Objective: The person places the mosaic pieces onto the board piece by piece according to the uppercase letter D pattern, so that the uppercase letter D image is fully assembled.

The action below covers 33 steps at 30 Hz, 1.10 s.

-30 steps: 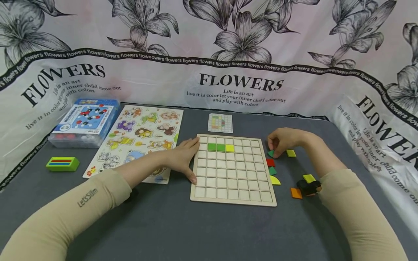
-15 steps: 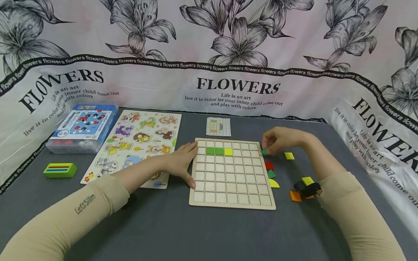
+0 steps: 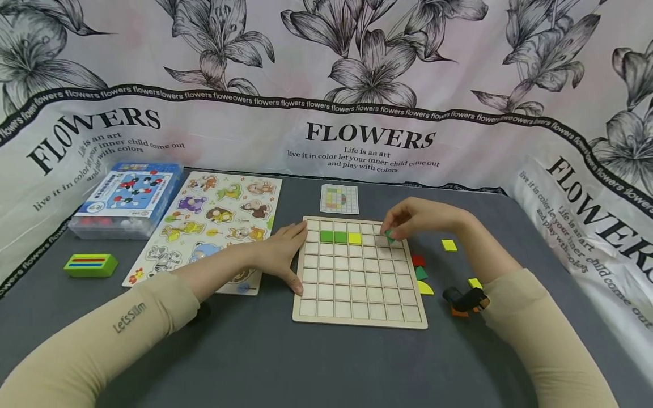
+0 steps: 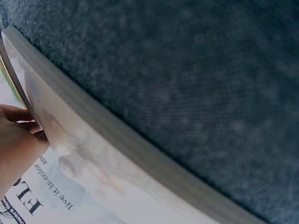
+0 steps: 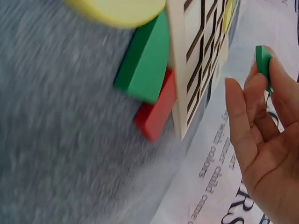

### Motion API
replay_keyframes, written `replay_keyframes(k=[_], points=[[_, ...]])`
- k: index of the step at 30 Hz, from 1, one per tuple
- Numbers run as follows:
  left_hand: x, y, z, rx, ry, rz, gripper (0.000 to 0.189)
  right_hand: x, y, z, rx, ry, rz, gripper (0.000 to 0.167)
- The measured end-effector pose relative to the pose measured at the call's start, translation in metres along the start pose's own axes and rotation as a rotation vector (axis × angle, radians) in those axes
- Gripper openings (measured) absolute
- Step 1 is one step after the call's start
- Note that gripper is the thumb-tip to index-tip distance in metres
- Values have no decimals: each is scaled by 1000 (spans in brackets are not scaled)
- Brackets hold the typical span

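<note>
Along the left edge of a wooden grid board [image 3: 359, 325], my left hand [image 3: 278, 255] rests with fingers extended and thumb spread. My right hand [image 3: 420, 218] pinches a small green piece [image 5: 263, 65] between thumb and fingertips, held over the board's upper right cells. Two green square tiles [image 3: 334, 237] and a yellow square tile [image 3: 354, 238] sit side by side in the second row. By the board's right edge lie a red piece [image 3: 418, 260], another green piece [image 3: 420, 273] with a curved side, and a rounded yellow piece [image 3: 425, 288].
A small pattern card [image 3: 339, 199] lies behind the board. To the left are an animal picture board [image 3: 240, 209], a plastic box [image 3: 124, 201] and a green striped block [image 3: 90, 265]. Yellow squares [image 3: 449, 245] and an orange piece [image 3: 459, 313] lie near the right forearm.
My right hand has lifted the green piece from the table at the board's right side and carried it left over the grid. The left hand stays at the left edge.
</note>
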<state>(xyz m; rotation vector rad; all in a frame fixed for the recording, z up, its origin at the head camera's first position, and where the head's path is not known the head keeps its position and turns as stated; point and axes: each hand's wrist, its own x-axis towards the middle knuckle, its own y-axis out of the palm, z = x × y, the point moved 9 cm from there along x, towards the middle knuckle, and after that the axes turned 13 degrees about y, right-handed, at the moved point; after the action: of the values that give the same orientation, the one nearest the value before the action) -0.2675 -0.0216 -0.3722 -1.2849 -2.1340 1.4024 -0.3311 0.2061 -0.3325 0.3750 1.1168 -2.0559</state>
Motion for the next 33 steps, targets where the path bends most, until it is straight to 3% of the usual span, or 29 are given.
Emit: replay_keyframes(k=[7, 12, 28, 33], points=[[2, -5, 1, 18, 7, -5, 133, 11, 14, 19, 40, -3, 84, 23], [1, -5, -1, 10, 6, -4, 133, 15, 20, 29, 27, 3, 95, 23], [-3, -4, -5, 6, 6, -7, 133, 27, 26, 39, -123, 18, -15, 14], [-3, -3, -4, -1, 3, -9, 133, 31, 26, 36, -132, 36, -76, 18]])
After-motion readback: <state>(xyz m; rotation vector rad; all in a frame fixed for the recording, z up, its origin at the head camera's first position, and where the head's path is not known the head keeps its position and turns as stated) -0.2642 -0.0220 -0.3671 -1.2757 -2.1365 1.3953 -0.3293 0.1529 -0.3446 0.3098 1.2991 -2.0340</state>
